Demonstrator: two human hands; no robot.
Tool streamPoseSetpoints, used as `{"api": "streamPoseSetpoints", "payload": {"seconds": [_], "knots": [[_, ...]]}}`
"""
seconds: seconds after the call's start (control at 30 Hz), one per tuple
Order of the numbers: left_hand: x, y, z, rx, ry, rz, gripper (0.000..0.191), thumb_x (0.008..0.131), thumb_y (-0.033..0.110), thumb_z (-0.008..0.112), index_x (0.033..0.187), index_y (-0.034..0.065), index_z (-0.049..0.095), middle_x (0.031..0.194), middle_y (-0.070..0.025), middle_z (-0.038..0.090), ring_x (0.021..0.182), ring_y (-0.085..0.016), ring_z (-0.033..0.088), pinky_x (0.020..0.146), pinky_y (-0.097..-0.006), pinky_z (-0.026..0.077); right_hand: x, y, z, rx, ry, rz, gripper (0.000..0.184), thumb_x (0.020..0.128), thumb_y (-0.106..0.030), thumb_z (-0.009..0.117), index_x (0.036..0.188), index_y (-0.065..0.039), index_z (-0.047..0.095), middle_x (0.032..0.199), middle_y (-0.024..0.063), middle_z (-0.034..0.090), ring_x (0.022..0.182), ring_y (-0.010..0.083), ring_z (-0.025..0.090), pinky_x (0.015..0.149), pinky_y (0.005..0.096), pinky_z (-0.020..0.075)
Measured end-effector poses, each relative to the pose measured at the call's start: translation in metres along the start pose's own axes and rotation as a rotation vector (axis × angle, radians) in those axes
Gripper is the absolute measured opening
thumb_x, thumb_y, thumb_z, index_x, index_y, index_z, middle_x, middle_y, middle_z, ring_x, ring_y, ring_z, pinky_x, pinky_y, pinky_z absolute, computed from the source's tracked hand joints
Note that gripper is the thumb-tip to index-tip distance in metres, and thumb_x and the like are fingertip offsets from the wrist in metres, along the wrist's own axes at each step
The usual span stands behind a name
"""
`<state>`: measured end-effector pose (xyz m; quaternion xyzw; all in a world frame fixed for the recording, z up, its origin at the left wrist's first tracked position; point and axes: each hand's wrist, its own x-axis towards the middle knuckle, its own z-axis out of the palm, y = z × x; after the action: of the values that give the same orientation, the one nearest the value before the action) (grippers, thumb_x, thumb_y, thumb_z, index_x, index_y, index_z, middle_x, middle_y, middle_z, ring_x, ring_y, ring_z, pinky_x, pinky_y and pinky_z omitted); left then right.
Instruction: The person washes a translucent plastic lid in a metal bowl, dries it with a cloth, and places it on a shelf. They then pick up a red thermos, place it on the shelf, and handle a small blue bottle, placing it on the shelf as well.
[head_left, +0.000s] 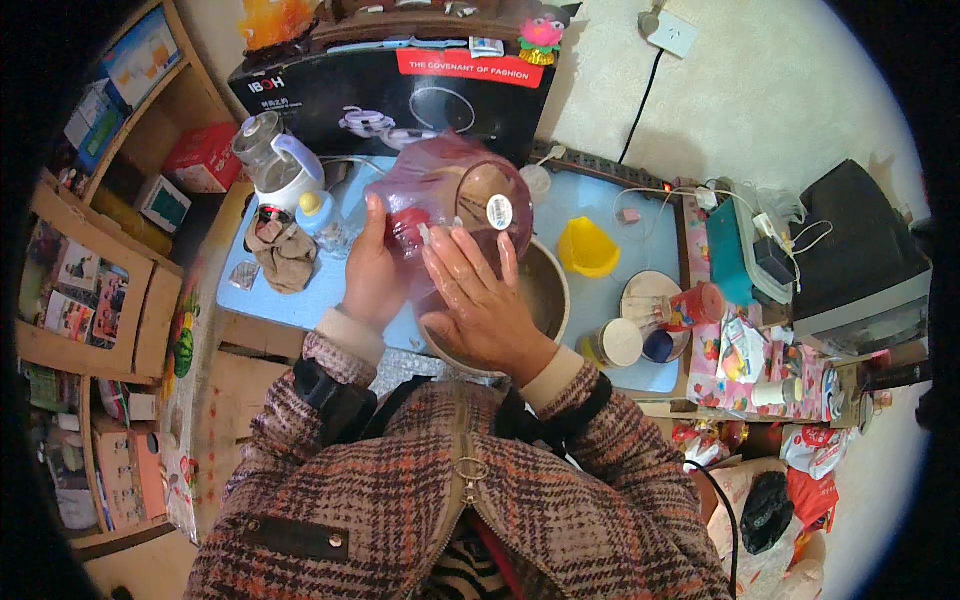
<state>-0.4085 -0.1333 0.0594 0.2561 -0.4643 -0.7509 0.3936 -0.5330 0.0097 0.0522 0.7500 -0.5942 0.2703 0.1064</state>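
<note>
My left hand (373, 262) holds a translucent purple-pink plastic vessel (420, 172) by its left side, above the table. The vessel is tilted, and its round end with a white sticker faces up and to the right. My right hand (480, 300) looks wet; its fingers are spread and lie against the vessel's lower side. Below both hands stands a large round basin (555, 300), partly hidden by my right hand and the vessel. Whether anything is inside the vessel is hard to tell.
Left on the blue tabletop (322, 300) are a glass kettle (281, 165), a baby bottle (322, 221) and a brown cloth (285, 259). At right are a yellow plastic container (589, 247), a lidded jar (619, 343) and a red cup (701, 304). Behind stand a black cookware box (300, 112) and a power strip (600, 169).
</note>
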Motion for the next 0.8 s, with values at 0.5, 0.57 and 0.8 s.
{"api": "streamPoseSetpoints", "payload": {"seconds": [0.5,0.57,0.8], "knots": [[-0.013,0.009,0.004,-0.376,0.152,-0.181,0.048,0.098,0.049,0.039,0.096,0.0051,0.058,0.082,-0.0057,0.062,0.07,-0.017,0.061,0.066,-0.0325,0.053,0.018,0.017,-0.012,0.162,-0.112,0.055,0.081,0.09,-0.048,0.048,0.144,0.005,0.021,0.151,0.0268,0.018,0.142,0.0391,0.017,0.11,0.0593,0.0068],[-0.017,0.008,0.0,-0.36,0.134,-0.169,0.047,0.099,0.048,0.038,0.097,0.005,0.058,0.082,-0.0056,0.062,0.07,-0.018,0.061,0.066,-0.0327,0.053,0.02,0.021,-0.011,0.06,-0.203,0.239,0.082,0.09,-0.049,0.048,0.145,0.005,0.019,0.151,0.0266,0.017,0.141,0.0392,0.017,0.109,0.0605,0.0053],[-0.019,-0.006,0.0,-0.366,0.1,-0.226,0.05,0.096,0.053,0.039,0.093,0.0078,0.058,0.078,-0.0031,0.06,0.067,-0.017,0.058,0.064,-0.0319,0.052,0.014,0.018,-0.002,0.159,-0.113,0.023,0.082,0.09,-0.05,0.048,0.144,0.006,0.021,0.151,0.0262,0.019,0.142,0.0388,0.015,0.11,0.0594,0.0025]]}}
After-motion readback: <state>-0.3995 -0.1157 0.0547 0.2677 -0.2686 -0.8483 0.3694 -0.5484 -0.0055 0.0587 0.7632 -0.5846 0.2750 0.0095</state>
